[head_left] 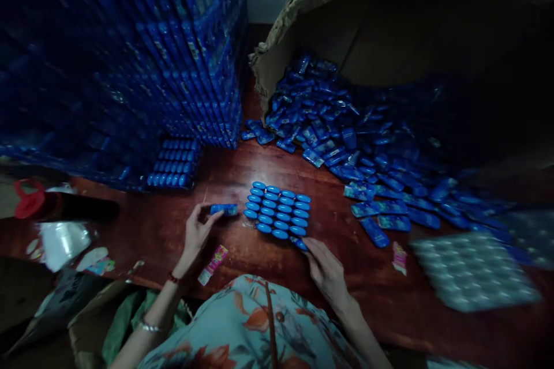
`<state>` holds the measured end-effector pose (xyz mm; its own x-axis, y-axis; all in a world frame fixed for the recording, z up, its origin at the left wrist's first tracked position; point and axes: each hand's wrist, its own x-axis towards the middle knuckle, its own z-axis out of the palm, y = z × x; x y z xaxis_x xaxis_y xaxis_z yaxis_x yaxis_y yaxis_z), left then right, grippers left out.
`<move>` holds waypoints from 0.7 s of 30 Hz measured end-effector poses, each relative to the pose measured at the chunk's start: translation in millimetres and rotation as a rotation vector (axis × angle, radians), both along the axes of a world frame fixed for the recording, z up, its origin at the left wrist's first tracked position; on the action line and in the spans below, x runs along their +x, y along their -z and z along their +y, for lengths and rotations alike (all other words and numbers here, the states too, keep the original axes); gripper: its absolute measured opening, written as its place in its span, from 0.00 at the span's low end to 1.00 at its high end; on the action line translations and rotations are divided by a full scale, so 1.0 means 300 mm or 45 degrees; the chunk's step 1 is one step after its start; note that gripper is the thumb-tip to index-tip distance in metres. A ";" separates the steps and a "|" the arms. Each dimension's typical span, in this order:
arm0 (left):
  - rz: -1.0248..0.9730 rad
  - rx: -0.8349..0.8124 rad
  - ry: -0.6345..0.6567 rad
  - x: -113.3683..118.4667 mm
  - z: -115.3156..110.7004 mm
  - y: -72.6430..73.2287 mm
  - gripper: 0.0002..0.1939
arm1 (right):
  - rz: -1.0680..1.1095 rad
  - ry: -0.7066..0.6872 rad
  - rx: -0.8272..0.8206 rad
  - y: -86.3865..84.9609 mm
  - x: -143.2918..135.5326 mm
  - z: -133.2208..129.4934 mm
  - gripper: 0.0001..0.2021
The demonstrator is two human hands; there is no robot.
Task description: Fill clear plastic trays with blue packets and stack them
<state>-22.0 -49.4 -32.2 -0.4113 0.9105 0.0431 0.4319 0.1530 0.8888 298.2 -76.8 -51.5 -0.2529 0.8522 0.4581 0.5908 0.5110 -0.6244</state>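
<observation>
Rows of glossy blue oval pieces (277, 209) stand in a compact block on the red-brown table, between my hands. To the left of the block, my left hand (201, 228) pinches a small flat blue packet (224, 209) between thumb and fingers. My right hand (325, 265) is at the block's lower right corner, its fingers closed on another blue packet (298, 243), which touches or nearly touches the block.
Tall stacks of blue packets (182, 57) rise at the left. Loose blue packets (329, 127) spill from a torn cardboard box (277, 40). A clear moulded tray (476, 271) lies right, a red-lidded bottle (64, 206) left, and a pink wrapper (213, 265) near the front edge.
</observation>
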 end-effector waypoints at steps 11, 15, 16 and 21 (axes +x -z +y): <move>0.615 0.411 0.737 0.091 -0.094 -0.006 0.20 | -0.820 -0.346 0.043 -0.164 0.001 0.071 0.24; 0.880 0.313 1.075 0.071 -0.038 -0.054 0.21 | -0.926 -0.324 0.067 -0.190 -0.040 0.067 0.25; 0.933 0.275 1.140 0.073 -0.025 -0.070 0.21 | -0.936 -0.327 0.043 -0.192 -0.047 0.071 0.26; 1.095 0.224 1.437 0.119 0.034 -0.121 0.14 | -0.958 -0.426 -0.129 -0.176 -0.050 0.110 0.25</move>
